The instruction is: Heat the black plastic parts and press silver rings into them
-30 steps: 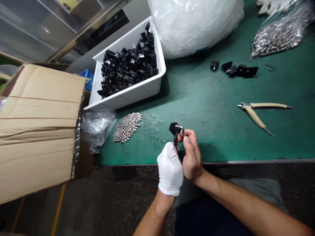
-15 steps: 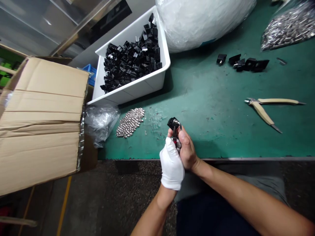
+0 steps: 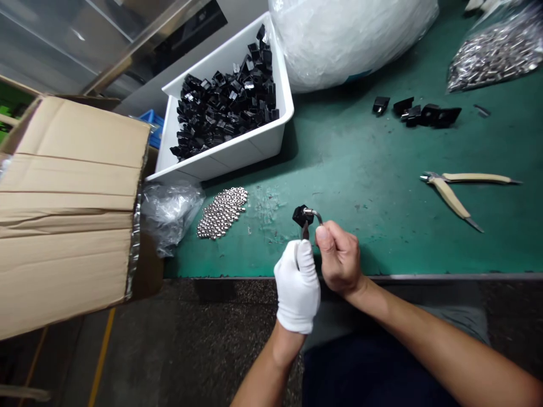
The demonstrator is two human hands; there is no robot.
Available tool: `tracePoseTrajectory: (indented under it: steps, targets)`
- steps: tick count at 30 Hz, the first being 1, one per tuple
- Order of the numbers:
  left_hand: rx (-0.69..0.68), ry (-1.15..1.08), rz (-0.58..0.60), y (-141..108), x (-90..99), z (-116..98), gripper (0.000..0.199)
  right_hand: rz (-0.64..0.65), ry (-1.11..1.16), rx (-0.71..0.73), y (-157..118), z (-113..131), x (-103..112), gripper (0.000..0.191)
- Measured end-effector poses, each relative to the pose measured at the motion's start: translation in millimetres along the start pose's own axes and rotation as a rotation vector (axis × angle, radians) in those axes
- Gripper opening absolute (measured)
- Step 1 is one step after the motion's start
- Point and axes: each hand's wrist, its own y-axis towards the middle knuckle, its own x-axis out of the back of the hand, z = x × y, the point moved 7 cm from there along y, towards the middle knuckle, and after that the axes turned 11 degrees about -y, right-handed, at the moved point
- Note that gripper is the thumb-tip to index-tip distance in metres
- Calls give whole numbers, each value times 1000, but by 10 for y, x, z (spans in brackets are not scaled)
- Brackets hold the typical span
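R hand (image 3: 340,257) shifted right since prev. frame, pinching bent metal rod (image 3: 316,213); gloved L hand (image 3: 298,287) grips dark tool (image 3: 305,232). Blk pc (image 3: 299,216) at rod's left end, just far of L hand, over desk (image 3: 373,164).

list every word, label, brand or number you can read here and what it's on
No text can be read.
White wrapped bundle: its teal patch is too small and blurred to read.
Cardboard box, white tub: no legible lettering.
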Motion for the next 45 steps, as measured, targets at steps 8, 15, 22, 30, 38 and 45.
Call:
tracePoseTrajectory:
  steps: [8,15,22,30,38,45]
  targets:
    - [-107,245,12,131,82,-40,29,172,221,-299,-214,-46,119,31]
    - [-152,315,61,160,96,10,28,183,361,-412,-252,-64,149,35]
    - [-138,282,64,132,67,-40,30,156,435,-384,-275,-29,27,35]
    - [-127,247,70,107,52,-55,30,188,461,-418,-278,20,-1,35]
    - [-117,263,71,109,32,-36,31,210,551,-452,-299,33,-39,34]
    - [-127,240,89,100,-3,-49,30,203,648,-460,-308,53,-88,33]
